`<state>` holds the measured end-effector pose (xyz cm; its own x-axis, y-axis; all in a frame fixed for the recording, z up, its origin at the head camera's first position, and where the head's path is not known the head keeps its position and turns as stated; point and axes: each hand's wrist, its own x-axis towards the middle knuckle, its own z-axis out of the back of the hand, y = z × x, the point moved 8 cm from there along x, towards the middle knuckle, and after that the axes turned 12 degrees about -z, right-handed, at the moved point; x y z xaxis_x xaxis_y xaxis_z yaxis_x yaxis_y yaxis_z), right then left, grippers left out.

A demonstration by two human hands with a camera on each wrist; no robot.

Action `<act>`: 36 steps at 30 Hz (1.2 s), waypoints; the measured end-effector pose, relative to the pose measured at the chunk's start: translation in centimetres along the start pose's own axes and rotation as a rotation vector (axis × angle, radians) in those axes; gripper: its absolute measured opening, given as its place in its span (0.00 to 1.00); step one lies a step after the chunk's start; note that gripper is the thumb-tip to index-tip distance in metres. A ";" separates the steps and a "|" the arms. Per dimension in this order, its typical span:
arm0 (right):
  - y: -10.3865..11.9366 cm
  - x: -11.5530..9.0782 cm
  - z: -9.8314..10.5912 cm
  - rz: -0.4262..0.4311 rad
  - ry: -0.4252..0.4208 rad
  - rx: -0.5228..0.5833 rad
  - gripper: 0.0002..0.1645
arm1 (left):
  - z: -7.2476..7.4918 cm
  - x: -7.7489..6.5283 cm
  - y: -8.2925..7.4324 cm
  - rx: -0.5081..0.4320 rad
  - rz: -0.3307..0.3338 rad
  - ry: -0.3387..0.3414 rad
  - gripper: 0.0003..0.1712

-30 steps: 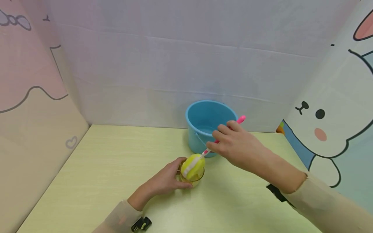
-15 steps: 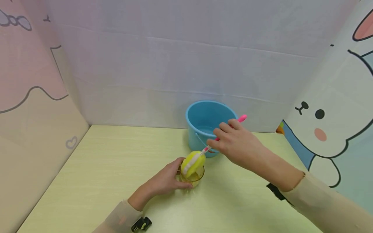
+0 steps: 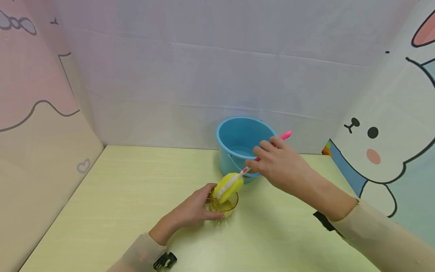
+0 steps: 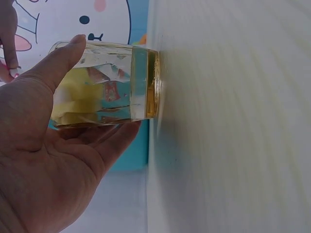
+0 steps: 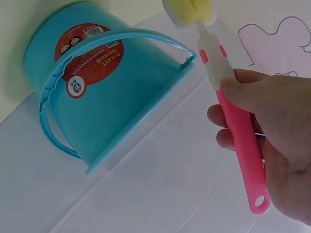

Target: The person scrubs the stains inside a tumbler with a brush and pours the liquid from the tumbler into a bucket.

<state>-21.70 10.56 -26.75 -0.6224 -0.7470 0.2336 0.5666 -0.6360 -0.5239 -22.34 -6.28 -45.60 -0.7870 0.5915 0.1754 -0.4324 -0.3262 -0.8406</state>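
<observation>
My left hand (image 3: 194,207) grips an amber-tinted glass cup (image 3: 227,207) from its left side, thumb in front and fingers behind. In the left wrist view the cup (image 4: 114,85) stands upright on the table, and yellow sponge shows through its wall near the mouth. My right hand (image 3: 280,166) holds a sponge bottle brush (image 3: 228,186) by its pink handle, tilted down to the left. The lower part of the yellow and white sponge head dips into the cup's mouth. In the right wrist view, thumb and fingers wrap the pink handle (image 5: 240,141) of the brush.
A blue plastic bucket (image 3: 224,151) stands behind the cup, near the back wall, partly covered by my right hand. Its handle (image 5: 141,33) and red label show in the right wrist view. Printed cloth walls border the pale table (image 3: 136,173) at the back and sides.
My right hand has moved slightly up and to the right, drawing the brush's sponge head partly upward from the cup. The left hand and cup have stayed in place.
</observation>
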 end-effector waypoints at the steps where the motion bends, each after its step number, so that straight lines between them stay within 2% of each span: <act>1: -0.1 0.0 0.0 -0.003 0.005 0.002 0.25 | 0.0 0.0 0.0 0.001 0.001 0.000 0.53; 17: -0.8 -0.6 0.6 0.003 0.073 -0.050 0.26 | 0.0 0.0 0.3 0.007 0.000 -0.004 0.54; 23: -0.9 -1.0 1.2 0.019 0.062 -0.050 0.23 | 0.0 0.1 0.2 -0.001 -0.003 -0.001 0.54; 36: -0.9 -1.4 2.0 0.053 0.050 -0.004 0.24 | 0.0 0.1 0.0 -0.009 -0.016 -0.007 0.54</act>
<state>-20.24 11.73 -24.95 -0.6178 -0.7689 0.1647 0.5973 -0.5951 -0.5376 -22.40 -6.24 -45.60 -0.7830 0.5913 0.1928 -0.4415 -0.3102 -0.8419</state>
